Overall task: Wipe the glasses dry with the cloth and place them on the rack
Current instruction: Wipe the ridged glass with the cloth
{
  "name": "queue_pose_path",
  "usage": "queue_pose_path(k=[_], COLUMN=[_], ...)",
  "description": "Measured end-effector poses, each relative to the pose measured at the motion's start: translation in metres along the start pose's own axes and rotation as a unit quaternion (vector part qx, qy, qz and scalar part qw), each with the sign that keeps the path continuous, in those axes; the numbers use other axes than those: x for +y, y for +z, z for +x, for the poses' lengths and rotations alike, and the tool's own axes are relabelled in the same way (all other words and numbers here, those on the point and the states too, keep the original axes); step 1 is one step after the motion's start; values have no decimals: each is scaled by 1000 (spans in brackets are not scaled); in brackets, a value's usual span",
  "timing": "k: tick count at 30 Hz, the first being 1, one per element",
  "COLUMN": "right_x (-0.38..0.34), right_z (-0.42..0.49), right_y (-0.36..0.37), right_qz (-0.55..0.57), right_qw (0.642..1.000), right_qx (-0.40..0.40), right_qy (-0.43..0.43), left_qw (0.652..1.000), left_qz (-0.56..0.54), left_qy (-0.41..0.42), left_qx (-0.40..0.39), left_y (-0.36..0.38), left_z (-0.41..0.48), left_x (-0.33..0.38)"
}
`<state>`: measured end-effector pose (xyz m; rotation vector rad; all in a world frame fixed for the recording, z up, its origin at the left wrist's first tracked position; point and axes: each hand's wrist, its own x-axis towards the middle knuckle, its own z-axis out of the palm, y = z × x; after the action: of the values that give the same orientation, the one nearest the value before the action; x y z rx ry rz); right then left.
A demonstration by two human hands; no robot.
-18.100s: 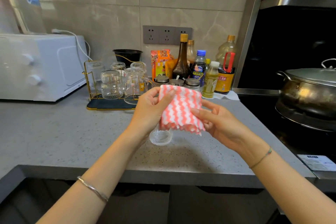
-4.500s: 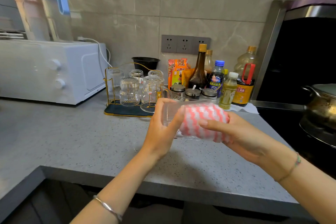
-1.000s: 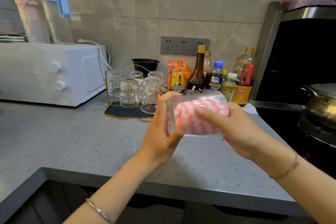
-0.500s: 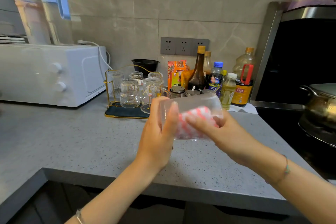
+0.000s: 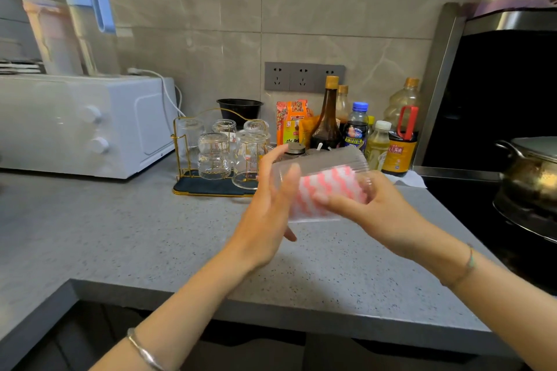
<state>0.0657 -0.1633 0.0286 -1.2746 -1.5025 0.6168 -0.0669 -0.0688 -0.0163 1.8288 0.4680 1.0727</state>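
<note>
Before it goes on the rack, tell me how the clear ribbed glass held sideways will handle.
Probably fragile: the clear ribbed glass looks thin-walled. Being cylindrical, it would likely roll if laid sideways. Ribs may aid grip.

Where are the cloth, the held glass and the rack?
cloth (image 5: 328, 187): head view, on its pink-and-white stripes inside the glass.
glass (image 5: 325, 161): head view, on its ribbed upper wall.
rack (image 5: 193, 187): head view, on its dark base tray.
</note>
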Motion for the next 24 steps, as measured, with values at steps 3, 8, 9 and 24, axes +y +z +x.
queue_pose_path(k=[3, 8, 9, 24], right_x=[0, 10, 9, -6], right_z=[-1, 5, 7, 6], right_y=[7, 15, 16, -3], right_qz=[-99, -55, -37, 168], right_qw=[994, 995, 996, 982], right_qx=[-15, 6, 12, -1], right_qy=[-50, -83, -77, 83], left_qw=[977, 994, 996, 980], left_qz=[-119, -74, -62, 58], left_qy=[-179, -69, -31, 190], left_qx=[-10, 47, 56, 1], left_y=[1, 1, 2, -8], left_z=[8, 10, 9, 5], left_x=[2, 1, 1, -12])
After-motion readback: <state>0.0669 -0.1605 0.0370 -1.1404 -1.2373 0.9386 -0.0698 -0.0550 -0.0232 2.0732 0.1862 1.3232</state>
